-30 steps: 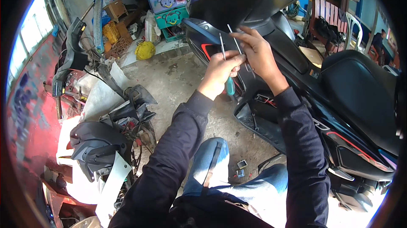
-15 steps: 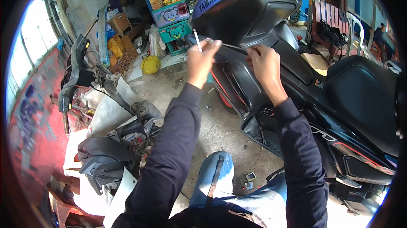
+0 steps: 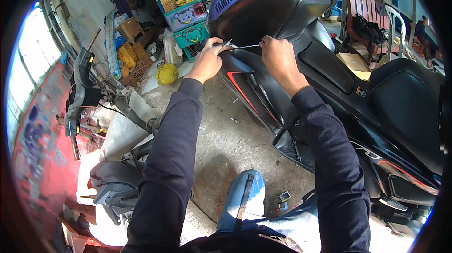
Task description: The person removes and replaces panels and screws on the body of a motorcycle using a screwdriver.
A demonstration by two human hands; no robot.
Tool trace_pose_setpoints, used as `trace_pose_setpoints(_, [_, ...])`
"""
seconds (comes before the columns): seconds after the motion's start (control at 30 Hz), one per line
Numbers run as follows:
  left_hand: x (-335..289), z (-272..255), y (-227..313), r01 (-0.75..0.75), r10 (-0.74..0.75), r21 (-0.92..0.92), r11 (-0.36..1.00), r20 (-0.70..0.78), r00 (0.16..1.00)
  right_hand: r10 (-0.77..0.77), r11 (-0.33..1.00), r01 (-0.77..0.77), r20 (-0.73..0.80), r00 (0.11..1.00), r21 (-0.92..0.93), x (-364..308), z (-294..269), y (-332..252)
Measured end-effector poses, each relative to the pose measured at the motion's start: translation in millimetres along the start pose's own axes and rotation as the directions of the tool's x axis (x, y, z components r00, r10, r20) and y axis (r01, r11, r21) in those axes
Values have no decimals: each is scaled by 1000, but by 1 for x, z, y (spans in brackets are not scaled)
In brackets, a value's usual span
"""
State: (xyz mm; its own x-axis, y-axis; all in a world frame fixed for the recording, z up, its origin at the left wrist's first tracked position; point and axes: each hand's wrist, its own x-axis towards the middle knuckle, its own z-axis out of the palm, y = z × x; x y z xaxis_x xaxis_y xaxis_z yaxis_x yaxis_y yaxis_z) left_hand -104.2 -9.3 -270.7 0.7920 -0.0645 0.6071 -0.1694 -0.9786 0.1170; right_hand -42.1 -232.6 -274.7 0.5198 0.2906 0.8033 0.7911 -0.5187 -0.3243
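Both hands point(image 3: 207, 60) point(image 3: 278, 59) grip a thin rod point(image 3: 247, 46) beside the scooter point(image 3: 329, 72), yellow bag point(image 3: 167, 73) farther left

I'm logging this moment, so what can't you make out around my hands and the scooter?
All in the head view:
Right end of the thin metal rod: hidden by the curled fingers of your right hand.
Its other end: too small to tell where it stops at your left hand.
Scooter: handlebar end cut off by the top edge.
Small item on the floor: too small to identify.
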Motion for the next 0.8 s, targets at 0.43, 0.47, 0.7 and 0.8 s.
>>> trace_pose_setpoints(0.43, [5,-6,2,9,-14,61,998,82,997,171,918,-260,293,941,299,37,-23,-31])
trace_pose_setpoints(0.47, [5,-6,2,11,-16,59,998,79,997,168,920,-257,294,941,297,39,-27,-33])
trace_pose_setpoints(0.7, [5,-7,1,17,-25,80,997,100,995,-198,971,150,269,943,189,45,-22,-12])
trace_pose_setpoints(0.8, [4,-7,2,27,-32,55,998,97,995,-578,808,588,161,800,-18,42,-21,2])
